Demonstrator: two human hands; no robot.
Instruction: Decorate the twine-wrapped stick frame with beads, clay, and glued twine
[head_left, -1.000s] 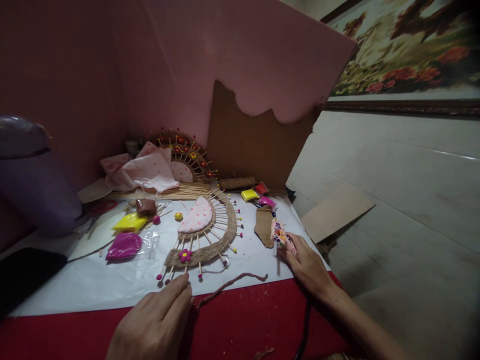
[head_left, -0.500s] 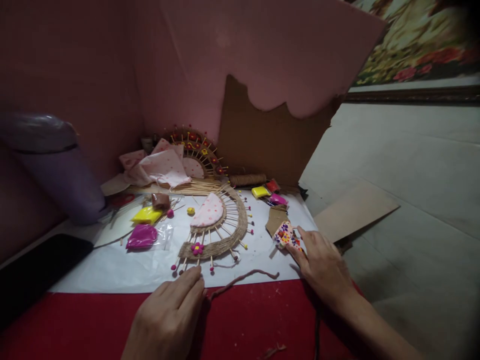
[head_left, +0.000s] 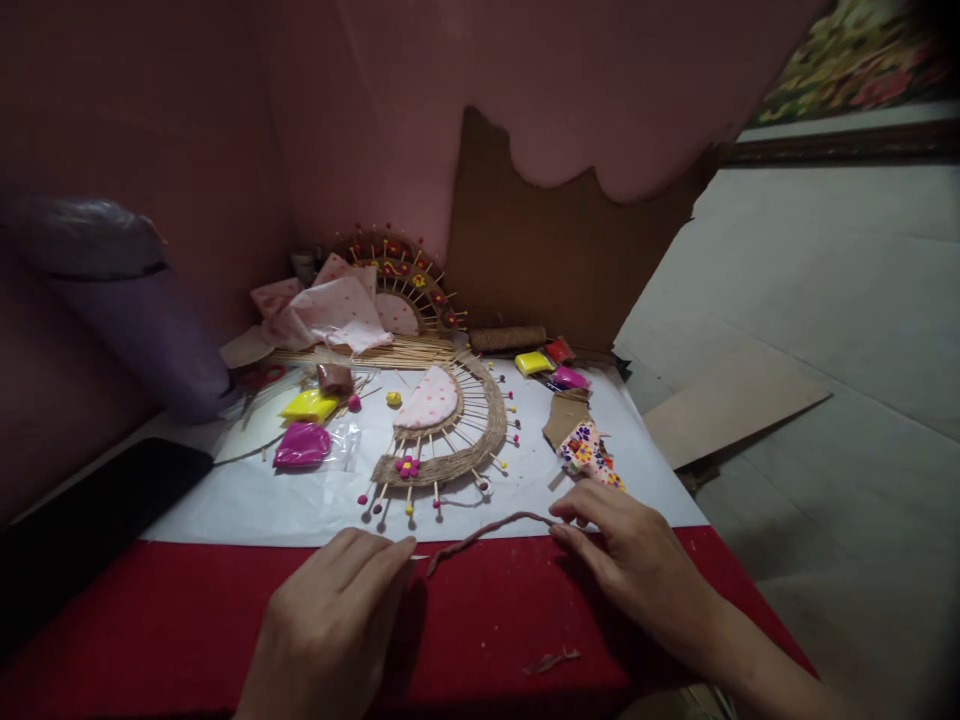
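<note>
A thin, wavy brown clay strand point(head_left: 491, 527) lies across the edge between white paper and red cloth. Its right end meets the thumb and forefinger of my right hand point(head_left: 626, 555), which close on it. My left hand point(head_left: 330, 610) is closed near the strand's left end, fingers pressed together; whatever they hold is hidden. Just beyond the hands lies a half-ring craft piece point(head_left: 480, 450), wrapped in jute, with sticks tipped by coloured clay balls. A pink clay flower point(head_left: 407, 467) sits on its left end, and a dotted pink half-disc point(head_left: 429, 398) forms its middle.
Left are yellow point(head_left: 309, 405) and magenta clay packs point(head_left: 302, 445), a black phone-like slab point(head_left: 105, 530) and a purple covered cylinder point(head_left: 142, 310). Behind stand a finished-looking half-ring point(head_left: 420, 282), a twine roll point(head_left: 508, 338) and cardboard point(head_left: 562, 250). Flower-patterned scrap point(head_left: 585, 450) lies right.
My right hand has left the flower-patterned scrap and come down and toward me to the strand's right end. My left hand stays low, near the strand's left end. The view has shifted slightly.
</note>
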